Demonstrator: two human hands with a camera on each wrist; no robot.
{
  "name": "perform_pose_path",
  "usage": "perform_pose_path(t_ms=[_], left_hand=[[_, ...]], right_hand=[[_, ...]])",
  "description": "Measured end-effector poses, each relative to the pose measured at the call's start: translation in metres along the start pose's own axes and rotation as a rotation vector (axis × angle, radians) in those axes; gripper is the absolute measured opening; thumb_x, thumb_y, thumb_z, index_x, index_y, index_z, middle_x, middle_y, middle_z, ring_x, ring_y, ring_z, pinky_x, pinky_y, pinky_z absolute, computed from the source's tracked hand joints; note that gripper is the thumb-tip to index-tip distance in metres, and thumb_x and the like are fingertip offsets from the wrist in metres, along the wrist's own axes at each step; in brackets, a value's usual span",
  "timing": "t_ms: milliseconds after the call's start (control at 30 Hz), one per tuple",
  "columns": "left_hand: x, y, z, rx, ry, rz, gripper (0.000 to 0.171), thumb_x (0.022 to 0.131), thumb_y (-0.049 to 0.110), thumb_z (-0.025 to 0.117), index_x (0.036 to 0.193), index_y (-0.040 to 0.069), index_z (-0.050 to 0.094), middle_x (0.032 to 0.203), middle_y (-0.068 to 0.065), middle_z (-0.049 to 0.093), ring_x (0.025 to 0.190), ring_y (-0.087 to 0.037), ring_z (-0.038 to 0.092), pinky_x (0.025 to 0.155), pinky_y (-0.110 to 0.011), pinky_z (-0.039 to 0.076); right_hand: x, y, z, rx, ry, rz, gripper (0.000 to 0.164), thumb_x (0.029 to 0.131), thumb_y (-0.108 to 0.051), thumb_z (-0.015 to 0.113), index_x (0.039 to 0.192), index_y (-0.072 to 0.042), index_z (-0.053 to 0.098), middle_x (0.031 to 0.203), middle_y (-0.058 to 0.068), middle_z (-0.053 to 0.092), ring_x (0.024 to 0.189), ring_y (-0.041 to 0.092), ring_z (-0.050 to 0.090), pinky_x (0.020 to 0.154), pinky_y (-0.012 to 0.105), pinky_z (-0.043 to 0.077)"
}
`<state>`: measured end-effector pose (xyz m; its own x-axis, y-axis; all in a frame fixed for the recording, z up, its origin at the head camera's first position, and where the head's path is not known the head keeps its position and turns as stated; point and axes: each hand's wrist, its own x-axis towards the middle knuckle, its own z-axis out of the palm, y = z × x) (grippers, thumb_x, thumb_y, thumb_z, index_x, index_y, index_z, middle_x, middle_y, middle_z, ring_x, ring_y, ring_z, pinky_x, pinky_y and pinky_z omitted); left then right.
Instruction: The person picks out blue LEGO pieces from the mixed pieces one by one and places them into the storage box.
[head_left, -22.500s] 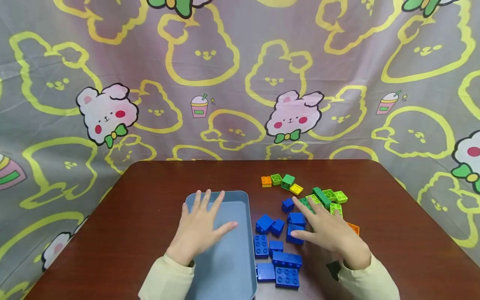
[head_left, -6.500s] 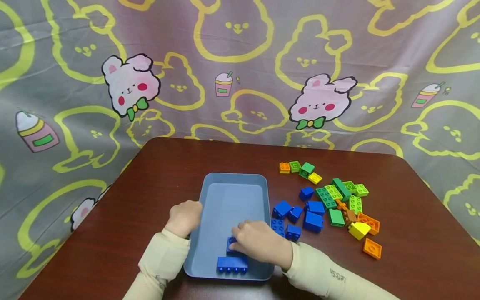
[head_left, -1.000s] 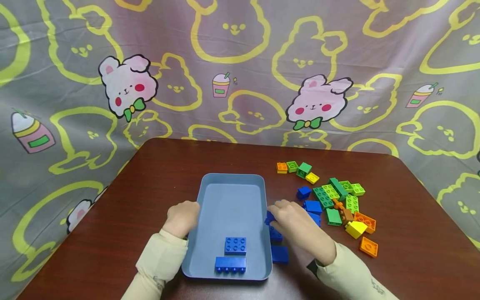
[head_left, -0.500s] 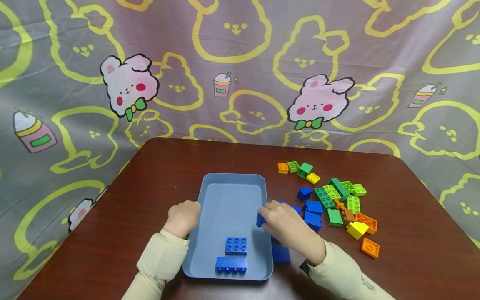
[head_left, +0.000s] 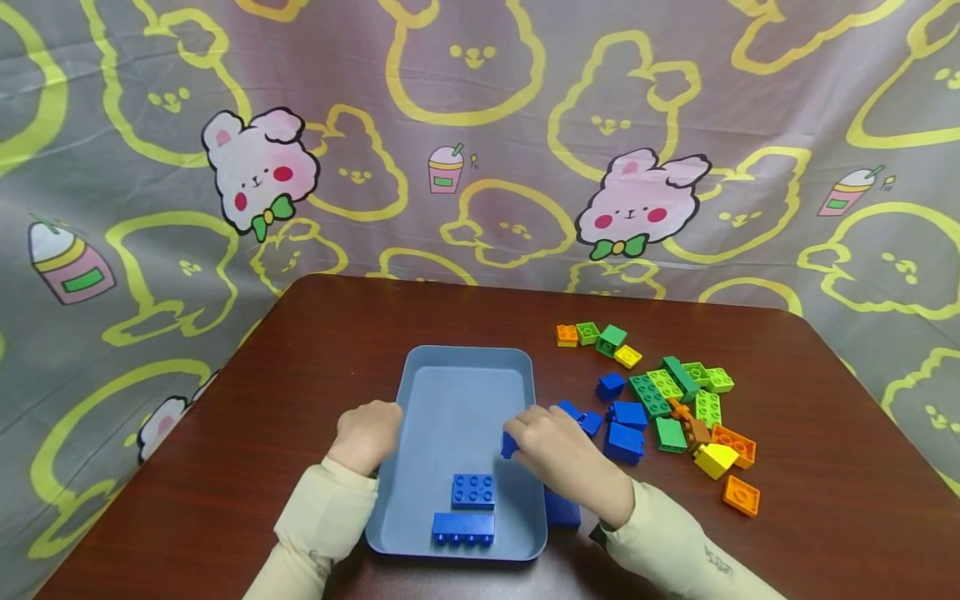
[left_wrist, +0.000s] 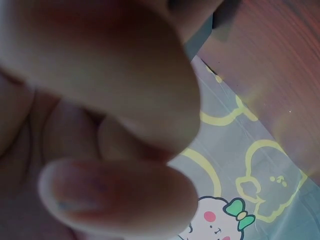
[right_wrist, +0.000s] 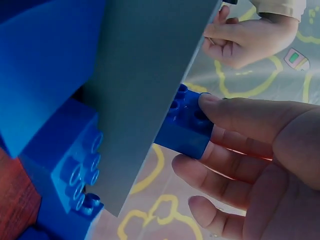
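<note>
My right hand [head_left: 562, 454] pinches a blue toy brick [right_wrist: 185, 132] between thumb and fingers, over the right side of the blue-grey tray [head_left: 457, 400]. In the right wrist view the studs show beside the thumb, and the tray wall hides part of the brick. Inside the tray's near end lie a six-stud blue brick [head_left: 473, 492] and a long blue brick [head_left: 463, 525] on its side. My left hand [head_left: 367, 436], fingers curled, holds the tray's left rim; its fingers [left_wrist: 120, 200] fill much of the left wrist view.
Right of the tray lie several blue bricks [head_left: 625, 442], one close against its near right side. Farther right is a group of green, yellow and orange bricks [head_left: 652, 393]. A small row with an orange brick [head_left: 566, 335] lies at the back. A patterned cloth [head_left: 480, 150] hangs behind the table.
My right hand has carried the blue brick leftward from the tray's right rim to over its inside. The left hand stays at the left rim. The two bricks in the tray keep their places.
</note>
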<state>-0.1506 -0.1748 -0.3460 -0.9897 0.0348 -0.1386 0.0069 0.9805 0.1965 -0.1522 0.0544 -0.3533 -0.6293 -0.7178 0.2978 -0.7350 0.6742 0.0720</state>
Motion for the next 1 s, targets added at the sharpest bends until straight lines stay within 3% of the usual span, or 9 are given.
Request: perform_pose_path(t_ms=[200,400,733,1000], left_hand=[[0.0,0.001,-0.001,-0.005,-0.002,0.0,0.043,0.088,0.01,0.048,0.048,0.014,0.031,0.048,-0.002,0.032,0.047,-0.016,0.041,0.045,-0.031,0.032],[0.001,0.001,-0.001,0.013,0.0,-0.001,0.04,0.087,0.01,0.049,0.049,0.012,0.037,0.052,-0.006,0.045,0.05,-0.018,0.048,0.047,-0.034,0.04],[0.002,0.001,0.0,0.003,-0.021,-0.02,0.041,0.087,0.011,0.048,0.048,0.014,0.036,0.051,-0.005,0.042,0.05,-0.018,0.048,0.048,-0.034,0.039],[0.002,0.001,0.0,-0.009,-0.021,-0.021,0.042,0.087,0.012,0.048,0.048,0.015,0.034,0.05,-0.003,0.038,0.049,-0.017,0.047,0.047,-0.033,0.037]], right_hand=[[0.004,-0.003,0.005,-0.029,0.019,-0.036,0.02,0.072,-0.02,0.077,0.087,-0.007,0.072,0.077,0.004,0.074,0.072,0.016,0.063,0.058,0.03,0.052],[0.007,-0.006,0.009,-0.02,0.019,-0.074,0.019,0.073,-0.019,0.076,0.087,-0.007,0.072,0.078,0.005,0.074,0.076,0.017,0.065,0.066,0.035,0.058],[0.009,-0.009,0.012,-0.023,0.026,-0.117,0.014,0.076,-0.019,0.073,0.083,-0.008,0.071,0.073,0.003,0.072,0.068,0.014,0.061,0.053,0.028,0.049],[0.012,-0.014,0.016,-0.019,0.005,-0.149,0.012,0.078,-0.018,0.071,0.084,-0.008,0.07,0.076,0.002,0.072,0.07,0.015,0.063,0.055,0.029,0.053]])
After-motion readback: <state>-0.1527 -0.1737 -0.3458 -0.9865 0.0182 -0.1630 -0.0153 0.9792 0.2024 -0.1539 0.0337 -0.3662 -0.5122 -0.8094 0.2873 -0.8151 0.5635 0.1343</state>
